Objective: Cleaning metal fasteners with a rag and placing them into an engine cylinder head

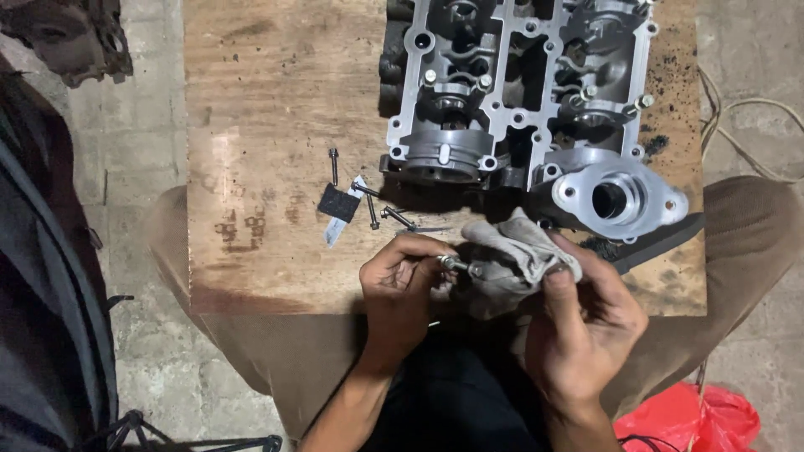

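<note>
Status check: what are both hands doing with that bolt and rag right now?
Left hand pinches small bolt. Right hand holds grey rag against it. Cylinder head on wooden board beyond, loose bolts nearby; nothing blocking.

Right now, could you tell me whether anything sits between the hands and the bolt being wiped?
Nothing visible does. The left hand pinches the bolt directly, and the right hand presses the grey rag against its end.

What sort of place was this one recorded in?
Probably an informal engine repair workshop: a metal cylinder head sits on a stained wooden board, loose bolts lie beside it, and the floor is bare concrete.
</note>
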